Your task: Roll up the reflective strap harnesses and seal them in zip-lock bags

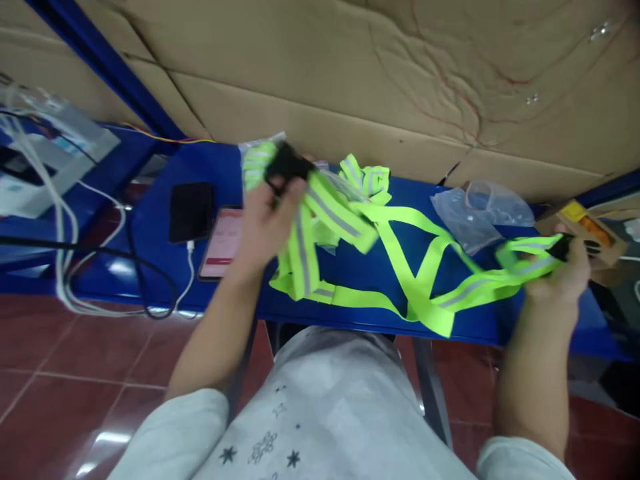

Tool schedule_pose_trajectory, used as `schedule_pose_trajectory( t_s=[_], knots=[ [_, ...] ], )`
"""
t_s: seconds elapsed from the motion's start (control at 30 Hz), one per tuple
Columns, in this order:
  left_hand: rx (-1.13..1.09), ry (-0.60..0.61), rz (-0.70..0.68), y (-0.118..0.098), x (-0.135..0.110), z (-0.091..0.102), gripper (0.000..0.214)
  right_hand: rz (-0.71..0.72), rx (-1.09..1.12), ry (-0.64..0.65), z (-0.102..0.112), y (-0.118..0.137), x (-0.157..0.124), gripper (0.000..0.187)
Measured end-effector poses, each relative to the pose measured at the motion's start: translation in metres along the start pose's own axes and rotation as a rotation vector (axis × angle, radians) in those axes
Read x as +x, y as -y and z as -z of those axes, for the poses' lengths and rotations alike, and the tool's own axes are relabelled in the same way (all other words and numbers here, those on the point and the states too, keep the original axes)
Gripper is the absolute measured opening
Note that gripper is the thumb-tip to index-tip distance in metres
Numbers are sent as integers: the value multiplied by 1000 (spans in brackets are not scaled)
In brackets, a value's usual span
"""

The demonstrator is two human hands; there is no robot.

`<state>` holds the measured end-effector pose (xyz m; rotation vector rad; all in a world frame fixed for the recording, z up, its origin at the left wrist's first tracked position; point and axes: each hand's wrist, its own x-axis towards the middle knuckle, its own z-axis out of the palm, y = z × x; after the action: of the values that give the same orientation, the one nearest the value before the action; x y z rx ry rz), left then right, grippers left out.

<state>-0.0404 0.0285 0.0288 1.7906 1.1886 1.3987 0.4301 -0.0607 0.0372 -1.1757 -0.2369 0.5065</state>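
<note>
A neon yellow reflective strap harness (425,287) with grey stripes stretches across the blue table between my hands. My left hand (270,220) is closed on a black buckle (287,167) at one end, with looped strap hanging below it. On the right, my right hand (563,273) grips the other end by a black buckle piece (561,247). Behind the harness lies a folded bundle of the same yellow strap (367,179). More yellow strap in a clear bag (257,157) sits behind my left hand, which partly hides it.
A phone (220,243) and a black power bank (191,212) with a white cable lie left. Clear plastic bags (475,213) and a small cardboard box (595,233) are at right. Tangled cables (65,240) hang at far left. A cardboard wall (300,67) stands behind the table.
</note>
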Motion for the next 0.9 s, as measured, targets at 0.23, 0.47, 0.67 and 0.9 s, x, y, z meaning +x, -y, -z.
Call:
schedule_pose_trajectory(
  t_s=[0.23, 0.47, 0.67, 0.9],
  knots=[
    [717, 340, -260, 6, -61, 10, 54, 144, -354, 193, 2, -54, 5, 37],
    [675, 305, -126, 38, -65, 33, 54, 129, -435, 179, 6, -54, 10, 42],
    [739, 314, -145, 33, -59, 33, 56, 96, -397, 184, 5, -55, 10, 39],
    [765, 299, -262, 2, -36, 26, 57, 242, -354, 210, -9, -34, 16, 42]
  ],
)
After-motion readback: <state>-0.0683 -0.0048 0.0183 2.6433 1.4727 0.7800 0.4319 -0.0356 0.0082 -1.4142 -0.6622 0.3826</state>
